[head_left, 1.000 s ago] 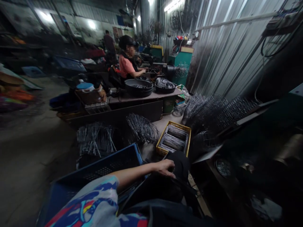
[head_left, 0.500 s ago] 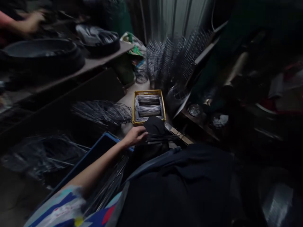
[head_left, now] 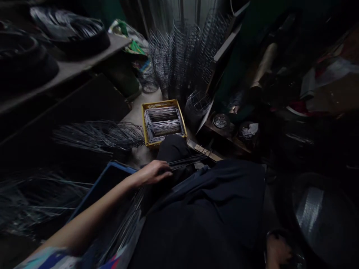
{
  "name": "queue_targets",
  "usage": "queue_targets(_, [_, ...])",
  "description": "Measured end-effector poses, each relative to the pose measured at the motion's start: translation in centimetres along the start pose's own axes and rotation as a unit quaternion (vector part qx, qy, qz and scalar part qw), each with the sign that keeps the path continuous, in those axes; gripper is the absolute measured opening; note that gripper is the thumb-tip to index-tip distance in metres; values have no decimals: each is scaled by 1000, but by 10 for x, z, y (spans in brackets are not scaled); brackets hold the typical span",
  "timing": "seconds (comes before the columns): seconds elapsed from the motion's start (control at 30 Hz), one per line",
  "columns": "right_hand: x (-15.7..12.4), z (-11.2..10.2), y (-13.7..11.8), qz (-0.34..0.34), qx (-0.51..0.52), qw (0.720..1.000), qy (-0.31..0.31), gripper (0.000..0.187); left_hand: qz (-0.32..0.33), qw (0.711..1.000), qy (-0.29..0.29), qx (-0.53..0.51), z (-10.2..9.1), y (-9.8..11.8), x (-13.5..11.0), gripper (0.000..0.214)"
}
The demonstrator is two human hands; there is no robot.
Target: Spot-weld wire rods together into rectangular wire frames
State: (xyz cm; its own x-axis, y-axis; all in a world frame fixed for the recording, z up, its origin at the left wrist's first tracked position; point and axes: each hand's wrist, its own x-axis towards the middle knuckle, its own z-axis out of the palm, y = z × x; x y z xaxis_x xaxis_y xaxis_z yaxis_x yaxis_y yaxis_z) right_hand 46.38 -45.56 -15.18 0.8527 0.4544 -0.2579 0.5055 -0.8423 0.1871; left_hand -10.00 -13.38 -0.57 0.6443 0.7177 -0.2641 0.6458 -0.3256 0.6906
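Note:
My left hand [head_left: 153,172] is over my dark-clothed left thigh, with its fingers curled round the near end of a bundle of thin metal wires [head_left: 186,161]. These wires stretch to the right across my lap, towards a pale wooden strip [head_left: 204,150]. At the bottom right, my right hand [head_left: 277,249] reaches down into a dark round bowl; its fingers are dim and blurred. Straight ahead on the floor stands a yellow crate [head_left: 144,127] filled with stacked wire frames [head_left: 165,121]. Beside my left forearm, a blue bin [head_left: 108,170] holds more long wires [head_left: 126,224].
Wire bundles [head_left: 98,136] lie on the floor to the left. Tall stacks of wire rings [head_left: 179,56] stand at the back. A bench [head_left: 84,63] at upper left carries dark round tubs [head_left: 81,43]. A small dish of metal bits [head_left: 220,120] sits on the right.
My view has shifted, so the crate and bench appear further left. My left hand has lowered slightly towards my thigh. My right hand has come into view at the bottom right.

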Motion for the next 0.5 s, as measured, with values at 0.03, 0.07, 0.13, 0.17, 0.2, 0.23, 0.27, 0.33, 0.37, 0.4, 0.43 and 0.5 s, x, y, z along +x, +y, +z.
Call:
queue_targets(0.03, [0,2,1,39,-9,999,21,50,-23,999,33,10,-2,-7,1,34])
queue_targets(0.07, [-1,4,1,68,-9,997,34,50,-46,996,68,26,-3,-15,4,33])
queue_targets(0.13, [-3,4,-2,83,13,996,34,51,-73,991,96,59,-3,-29,12,31])
queue_targets(0.17, [-4,3,-3,90,26,995,31,50,-73,991,84,70,-2,-35,16,30])
queue_targets(0.2, [-5,3,-4,96,37,994,25,49,-67,993,63,75,0,-39,19,31])
queue_targets(0.23, [-6,3,-4,103,48,993,19,48,-60,994,44,76,3,-41,22,33])
queue_targets(0.27, [-6,4,-5,111,58,992,12,48,-55,995,36,79,6,-42,24,34])
queue_targets(0.33, [-6,6,-5,131,72,989,0,52,-61,992,44,99,10,-40,27,33])
queue_targets(0.37, [-6,7,-6,138,77,987,-5,55,-70,990,54,114,10,-39,28,32])
queue_targets(0.4, [-6,6,-7,144,81,986,-8,56,-78,986,67,129,8,-38,31,31])
queue_targets(0.43, [-7,4,-10,149,86,985,-12,57,-83,983,83,141,4,-37,34,31])
queue_targets(0.5, [-10,-5,-17,154,95,983,-23,58,-77,980,114,144,-9,-34,41,30])
